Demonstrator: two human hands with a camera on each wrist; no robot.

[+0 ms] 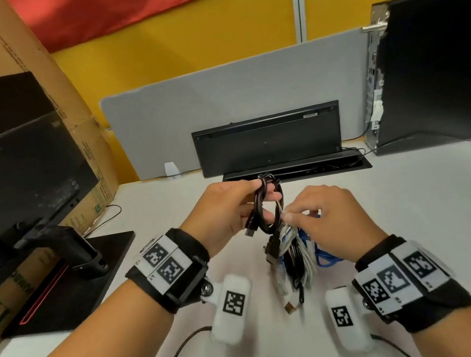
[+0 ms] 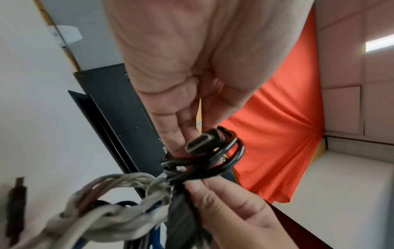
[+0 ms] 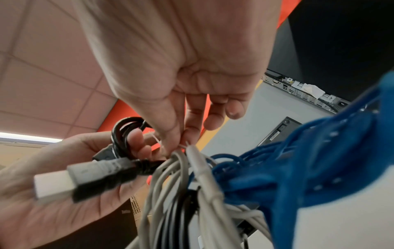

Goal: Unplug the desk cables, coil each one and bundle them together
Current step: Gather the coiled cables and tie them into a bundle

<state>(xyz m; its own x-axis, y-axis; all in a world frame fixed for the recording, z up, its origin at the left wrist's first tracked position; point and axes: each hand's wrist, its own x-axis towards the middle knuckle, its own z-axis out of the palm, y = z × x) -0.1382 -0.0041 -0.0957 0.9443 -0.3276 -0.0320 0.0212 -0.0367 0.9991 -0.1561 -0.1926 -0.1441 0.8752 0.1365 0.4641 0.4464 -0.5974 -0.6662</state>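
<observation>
My left hand (image 1: 257, 198) holds a small coil of black cable (image 1: 268, 207) above the desk, fingers through its loop; its HDMI-type plug (image 2: 200, 141) lies against my fingers. Thumb and forefinger of my right hand (image 1: 289, 216) pinch the top of a hanging cable bundle (image 1: 297, 256), where a thin white strand (image 3: 183, 145) sticks out. The bundle holds grey cables (image 3: 170, 185), black ones and a blue cable (image 3: 298, 176). A white-and-black USB plug (image 3: 64, 183) dangles in front of my left palm. The black coil touches the bundle's top.
An open black cable tray (image 1: 268, 141) is set in the white desk (image 1: 420, 209) behind my hands. A monitor (image 1: 9, 172) and a cardboard box (image 1: 3, 45) stand at the left, a computer tower (image 1: 443, 65) at the right, a grey divider (image 1: 214, 94) behind.
</observation>
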